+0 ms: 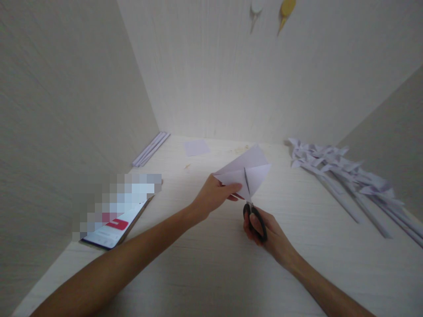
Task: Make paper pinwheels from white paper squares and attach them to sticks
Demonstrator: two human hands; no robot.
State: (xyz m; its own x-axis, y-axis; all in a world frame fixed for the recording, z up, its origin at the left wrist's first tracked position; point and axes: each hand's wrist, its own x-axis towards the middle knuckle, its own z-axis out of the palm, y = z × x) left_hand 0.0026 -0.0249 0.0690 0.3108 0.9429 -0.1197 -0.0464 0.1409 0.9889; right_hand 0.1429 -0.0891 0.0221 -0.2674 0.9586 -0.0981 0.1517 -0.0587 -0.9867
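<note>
My left hand [214,196] pinches a sheet of white paper [254,160] by its left end, thumb on top. A crease runs across the sheet, which is held up above the table. In my right hand [264,229] is a pair of scissors [255,222] with black handles, my fingers through the loops. The blades point away from me and lie across the near part of the paper, up to about the crease. Whether the blades are fully closed I cannot make out.
On the right lie several paper pinwheels [333,158] on paper sticks. Rolled paper sticks [151,149] rest at the back left, near a small paper square [196,147]. A phone [115,226] leans against the left wall. Two hooks [287,8] hang on the back wall.
</note>
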